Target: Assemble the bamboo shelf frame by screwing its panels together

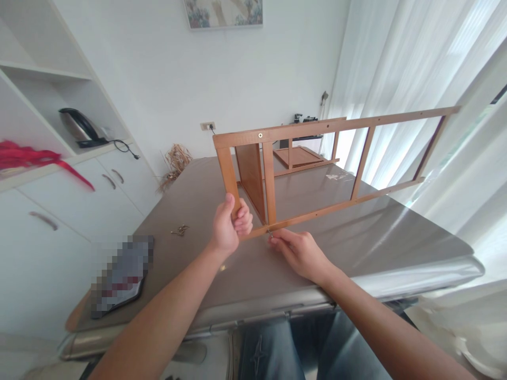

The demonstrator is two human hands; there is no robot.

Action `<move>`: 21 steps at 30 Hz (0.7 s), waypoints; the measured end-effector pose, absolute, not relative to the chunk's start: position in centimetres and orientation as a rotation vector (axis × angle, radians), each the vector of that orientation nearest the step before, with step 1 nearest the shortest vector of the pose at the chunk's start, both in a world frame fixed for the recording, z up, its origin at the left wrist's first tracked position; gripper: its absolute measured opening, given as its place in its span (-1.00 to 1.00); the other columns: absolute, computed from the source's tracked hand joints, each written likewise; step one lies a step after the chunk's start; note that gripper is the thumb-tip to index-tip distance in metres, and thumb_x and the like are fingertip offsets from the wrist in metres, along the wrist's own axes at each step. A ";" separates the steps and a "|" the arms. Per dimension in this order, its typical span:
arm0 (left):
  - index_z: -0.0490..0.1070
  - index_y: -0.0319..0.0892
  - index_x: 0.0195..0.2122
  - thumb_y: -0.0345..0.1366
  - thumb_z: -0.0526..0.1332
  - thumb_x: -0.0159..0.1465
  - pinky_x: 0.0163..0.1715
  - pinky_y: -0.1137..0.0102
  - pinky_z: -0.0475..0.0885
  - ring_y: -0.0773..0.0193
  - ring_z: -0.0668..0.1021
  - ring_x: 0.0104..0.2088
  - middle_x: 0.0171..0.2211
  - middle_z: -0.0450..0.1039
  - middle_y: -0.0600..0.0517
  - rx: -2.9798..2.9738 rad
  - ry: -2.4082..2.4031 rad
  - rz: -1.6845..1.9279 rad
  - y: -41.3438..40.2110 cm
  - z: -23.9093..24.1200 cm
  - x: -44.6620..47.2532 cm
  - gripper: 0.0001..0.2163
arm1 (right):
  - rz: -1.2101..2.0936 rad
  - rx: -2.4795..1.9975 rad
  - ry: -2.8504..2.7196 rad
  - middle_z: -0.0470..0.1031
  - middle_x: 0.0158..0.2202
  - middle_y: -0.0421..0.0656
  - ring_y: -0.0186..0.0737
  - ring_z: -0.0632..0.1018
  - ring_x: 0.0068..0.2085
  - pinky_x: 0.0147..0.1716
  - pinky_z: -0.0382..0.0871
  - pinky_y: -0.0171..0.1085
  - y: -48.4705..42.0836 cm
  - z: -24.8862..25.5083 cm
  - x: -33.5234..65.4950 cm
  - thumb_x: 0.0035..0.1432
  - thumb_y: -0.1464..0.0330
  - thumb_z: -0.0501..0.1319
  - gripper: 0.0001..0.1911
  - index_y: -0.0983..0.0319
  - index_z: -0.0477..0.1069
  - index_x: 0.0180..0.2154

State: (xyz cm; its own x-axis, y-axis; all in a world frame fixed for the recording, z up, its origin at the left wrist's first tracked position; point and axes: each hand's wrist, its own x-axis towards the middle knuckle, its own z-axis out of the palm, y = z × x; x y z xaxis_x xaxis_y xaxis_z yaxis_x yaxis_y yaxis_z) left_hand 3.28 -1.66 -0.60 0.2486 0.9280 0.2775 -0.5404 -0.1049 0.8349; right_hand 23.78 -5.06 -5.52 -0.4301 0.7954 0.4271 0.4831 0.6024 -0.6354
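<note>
A long wooden ladder-like frame (317, 126) stands on edge on the grey-brown table (396, 232), reaching from the middle to the far right. My left hand (229, 224) is wrapped round its near end post, holding it upright. Just right of that, my right hand (297, 250) pinches a small metal screw (270, 232) against the frame's lower rail. A wooden panel (250, 174) is fixed behind the near end of the frame.
Loose screws (180, 230) lie on the table left of my hands. A blurred dark flat object (122, 274) rests at the table's near left. More wooden parts (297, 155) sit at the far edge. A kettle (79, 126) stands on the white cabinet on the left, curtains on the right.
</note>
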 end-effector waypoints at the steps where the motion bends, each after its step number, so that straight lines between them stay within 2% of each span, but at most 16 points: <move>1: 0.16 -0.16 -0.60 0.21 0.21 0.23 -0.71 0.51 -0.08 0.48 -0.01 -0.70 -0.69 -0.10 0.22 1.072 0.473 1.318 -1.6 -0.6 3.3 -0.45 | 0.565 -1.004 -2.097 0.57 -0.35 -0.24 -0.31 0.56 -0.36 -0.31 0.32 -0.36 -5.1 -5.5 23.8 0.43 0.27 0.05 -0.77 0.14 0.43 -0.25; 12: 0.17 -0.17 -0.60 0.21 0.21 0.23 -0.72 0.55 -0.05 0.49 0.00 -0.70 -0.69 -0.10 0.22 1.039 0.456 1.303 -1.7 -0.5 3.4 -0.45 | 0.741 -0.995 -1.990 0.60 -0.38 -0.19 -0.28 0.61 -0.36 -0.28 0.47 -0.34 -5.4 -5.2 23.4 0.43 0.24 0.05 -0.70 0.17 0.44 -0.32; 21: 0.18 -0.17 -0.59 0.20 0.21 0.24 -0.71 0.53 -0.07 0.48 -0.01 -0.69 -0.68 -0.10 0.22 1.040 0.451 1.309 -1.9 -0.9 3.5 -0.46 | 0.792 -0.998 -1.983 0.61 -0.38 -0.21 -0.31 0.62 -0.37 -0.32 0.46 -0.38 -5.5 -5.0 23.1 0.41 0.26 0.08 -0.73 0.19 0.46 -0.31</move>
